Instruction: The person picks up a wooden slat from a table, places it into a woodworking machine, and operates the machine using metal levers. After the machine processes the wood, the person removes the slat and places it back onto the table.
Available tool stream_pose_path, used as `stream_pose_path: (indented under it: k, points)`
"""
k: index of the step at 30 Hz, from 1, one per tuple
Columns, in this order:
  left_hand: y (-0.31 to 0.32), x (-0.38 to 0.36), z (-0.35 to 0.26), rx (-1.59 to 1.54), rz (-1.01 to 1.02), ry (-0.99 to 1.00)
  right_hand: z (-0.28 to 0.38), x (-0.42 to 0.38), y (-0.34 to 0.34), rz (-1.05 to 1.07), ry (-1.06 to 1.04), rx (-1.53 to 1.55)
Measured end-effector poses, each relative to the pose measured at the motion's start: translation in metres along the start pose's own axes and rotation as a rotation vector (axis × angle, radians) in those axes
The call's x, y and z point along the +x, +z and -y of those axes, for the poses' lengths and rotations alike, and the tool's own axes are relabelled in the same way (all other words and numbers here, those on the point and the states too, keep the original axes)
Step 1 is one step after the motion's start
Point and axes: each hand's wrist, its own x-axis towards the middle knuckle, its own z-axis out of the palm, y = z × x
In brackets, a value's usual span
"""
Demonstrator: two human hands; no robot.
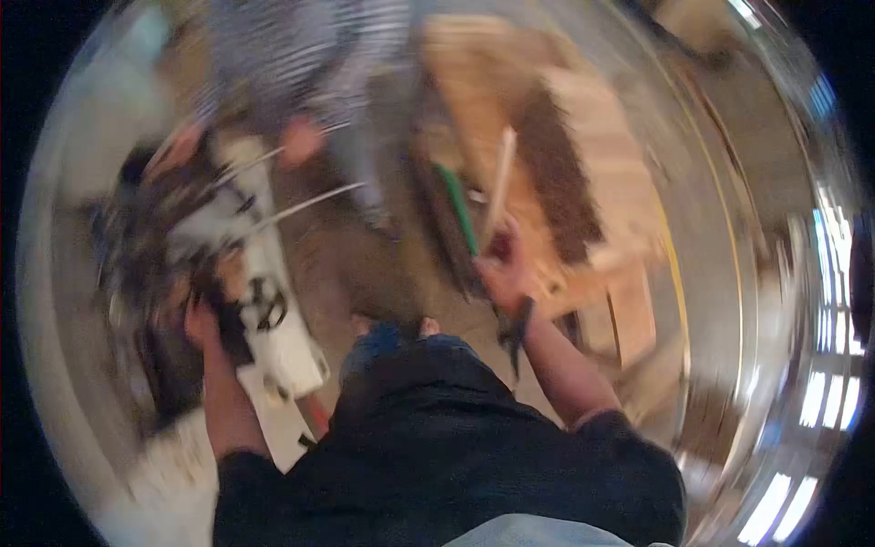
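Note:
My right hand [506, 273] is closed around the lower end of a pale, thin stick [500, 178], which looks like wood and points away from me. Just left of that hand lies a long green strip [458, 208], close to the fingers. On the other side, my left hand [198, 321] reaches to a dark object [230, 330] at the edge of a white machine or bench [296, 357]. Motion blur hides the left fingers, so a grip there cannot be made out. A black wheel-like knob [263, 304] sits beside it.
Across from me stands a person in a striped top [283, 55], a hand [301, 141] near thin light rods [310, 201] over the white machine. At right is a wooden bench [474, 64] with a dark brown strip [561, 164] and pale boards [611, 155]. Yellow floor lines run beyond.

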Motion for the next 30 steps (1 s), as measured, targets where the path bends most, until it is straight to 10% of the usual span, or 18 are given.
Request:
stream_pose_path:
  k: [3,6,14,21,30]
  points:
    - [0.020,-0.055,-0.006,0.465,-0.190,0.644,0.028,-0.008,-0.051,-0.350,-0.097,0.075]
    - [0.025,-0.080,-0.005,0.556,-0.145,0.755,0.031,-0.021,-0.105,-0.596,-0.142,0.130]
    - [0.011,-0.091,-0.014,0.583,-0.040,0.449,-0.059,-0.046,-0.179,-1.084,0.131,0.264]
    - [0.009,-0.100,-0.013,0.731,-0.053,0.355,-0.068,-0.021,-0.164,-0.701,0.419,-0.513]
    - [0.004,-0.109,-0.033,0.726,0.017,0.257,-0.067,-0.028,-0.182,-0.531,0.406,-0.619]
